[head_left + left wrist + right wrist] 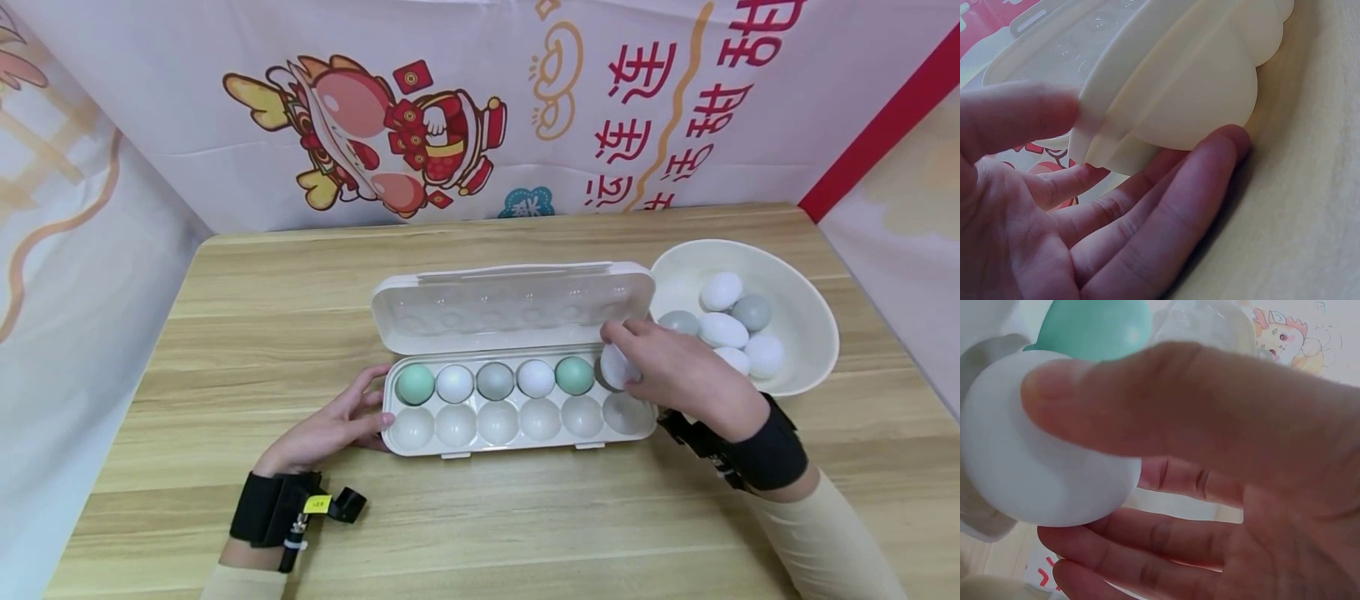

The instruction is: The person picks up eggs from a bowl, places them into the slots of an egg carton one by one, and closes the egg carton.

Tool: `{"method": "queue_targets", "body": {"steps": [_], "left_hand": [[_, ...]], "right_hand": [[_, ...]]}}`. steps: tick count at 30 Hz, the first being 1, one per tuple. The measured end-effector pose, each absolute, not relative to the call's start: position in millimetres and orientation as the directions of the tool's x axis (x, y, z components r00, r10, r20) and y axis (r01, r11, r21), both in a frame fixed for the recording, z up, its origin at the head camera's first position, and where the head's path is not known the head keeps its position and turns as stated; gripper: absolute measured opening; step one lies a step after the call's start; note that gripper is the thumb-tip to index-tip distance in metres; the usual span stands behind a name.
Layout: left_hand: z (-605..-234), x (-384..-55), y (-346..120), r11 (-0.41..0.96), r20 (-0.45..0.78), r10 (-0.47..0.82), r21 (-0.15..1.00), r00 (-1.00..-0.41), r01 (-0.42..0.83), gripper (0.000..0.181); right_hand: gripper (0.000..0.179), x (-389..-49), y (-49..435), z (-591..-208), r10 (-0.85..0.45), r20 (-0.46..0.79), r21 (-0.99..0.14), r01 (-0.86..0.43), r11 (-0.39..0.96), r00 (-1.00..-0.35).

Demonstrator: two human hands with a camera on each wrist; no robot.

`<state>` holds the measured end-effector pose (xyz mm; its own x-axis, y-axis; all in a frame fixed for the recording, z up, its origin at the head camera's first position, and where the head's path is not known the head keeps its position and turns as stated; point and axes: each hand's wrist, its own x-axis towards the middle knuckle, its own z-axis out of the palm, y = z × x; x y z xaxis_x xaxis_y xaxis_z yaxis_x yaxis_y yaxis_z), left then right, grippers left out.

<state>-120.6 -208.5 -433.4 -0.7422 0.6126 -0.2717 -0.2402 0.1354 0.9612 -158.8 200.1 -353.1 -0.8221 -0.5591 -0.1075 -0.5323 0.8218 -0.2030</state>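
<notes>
A white egg box (pixel 517 445) lies on the table with its lid (pixel 480 337) tilted back. Green, white and grey eggs fill the back row from the left, among them a green egg (pixel 416 384) and a grey egg (pixel 495 381); the front cups hold none. My left hand (pixel 337 427) grips the box's left end, thumb (pixel 1029 115) on the rim and fingers (pixel 1179 200) curled beneath it. With thumb and fingers, my right hand (pixel 686 362) holds a white egg (pixel 1041 462) at the back row's rightmost cup. Whether that egg touches the cup's bottom is hidden.
Right of the box stands a cream oval bowl (pixel 821 333) with several white and grey eggs (pixel 723 331) in it. A printed cloth (pixel 337 33) hangs behind the wooden table (pixel 480 525). Each wrist wears a black strap (pixel 768 454).
</notes>
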Motion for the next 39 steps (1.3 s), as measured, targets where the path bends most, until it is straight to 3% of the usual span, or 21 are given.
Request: {"method": "queue_targets", "body": {"steps": [11,18,39], "left_hand": [[-433.0,-120.5,-207.3,0.138,-0.27,0.613,0.962,-0.742,-0.237,0.06],[-433.3,-120.1,-206.9,0.129,-0.265,0.616,0.963,-0.742,-0.237,0.06],[-433.5,-120.3,-207.6,0.117,-0.264,0.611,0.963,-0.747,-0.245,0.061]], "right_hand": [[0.054,-153.6,195.5,-363.3,-0.558,0.012,-0.072,-0.557,0.827,-0.83],[0.055,-150.2,193.1,-363.4,-0.513,0.025,-0.057,-0.514,0.856,-0.858],[0.049,-150.3,192.4,-364.9,-0.519,0.04,-0.055,-0.52,0.852,-0.854]]}}
